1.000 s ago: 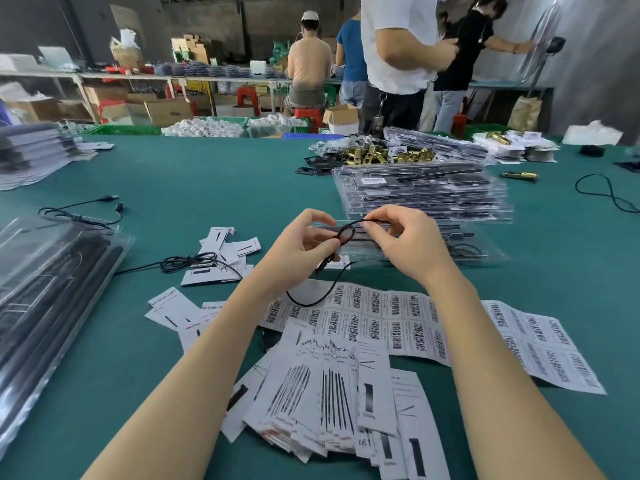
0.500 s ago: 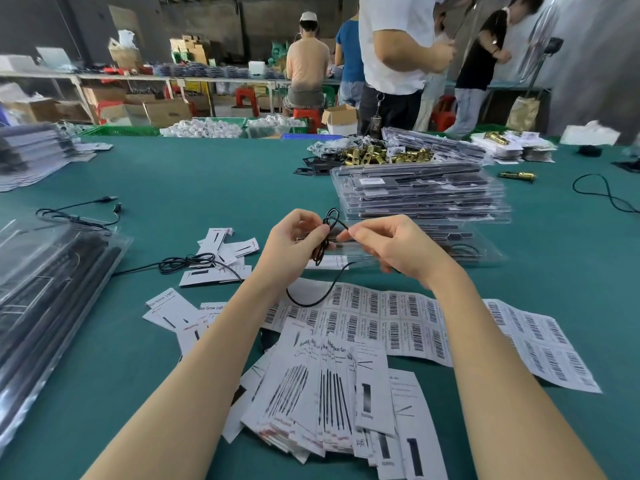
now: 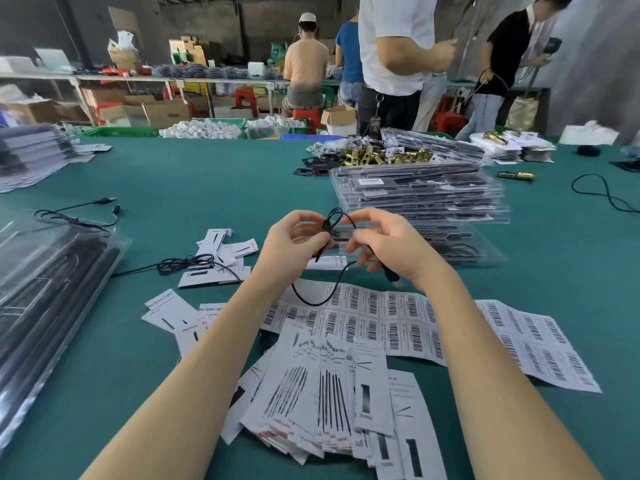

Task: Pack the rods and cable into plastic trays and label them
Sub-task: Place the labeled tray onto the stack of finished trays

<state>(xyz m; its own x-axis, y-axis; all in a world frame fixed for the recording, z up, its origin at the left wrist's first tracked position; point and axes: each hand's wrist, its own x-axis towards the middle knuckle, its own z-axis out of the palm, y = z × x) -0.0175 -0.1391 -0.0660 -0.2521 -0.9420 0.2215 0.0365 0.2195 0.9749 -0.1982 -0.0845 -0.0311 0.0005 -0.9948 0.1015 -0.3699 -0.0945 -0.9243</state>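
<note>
Above the green table, my left hand (image 3: 294, 244) and my right hand (image 3: 384, 244) both pinch a thin black cable (image 3: 334, 218), folded into small loops between them. One end of it hangs down in a curve over the barcode label sheets (image 3: 398, 323). Just beyond my hands lies a clear plastic tray (image 3: 460, 251), and behind it rises a stack of packed trays (image 3: 419, 192). Trays holding black rods (image 3: 52, 296) lie at the left edge. Another coiled black cable (image 3: 183, 265) rests left of my hands.
Printed paper inserts (image 3: 329, 393) fan out near me, with more cards (image 3: 221, 244) to the left. Brass parts (image 3: 381, 155) sit behind the tray stack. A loose cable (image 3: 606, 192) lies far right. Several people stand beyond the table's far edge.
My hands have moved closer together, gathering the cable into tighter loops. My right hand has shifted down and its fingers spread more.
</note>
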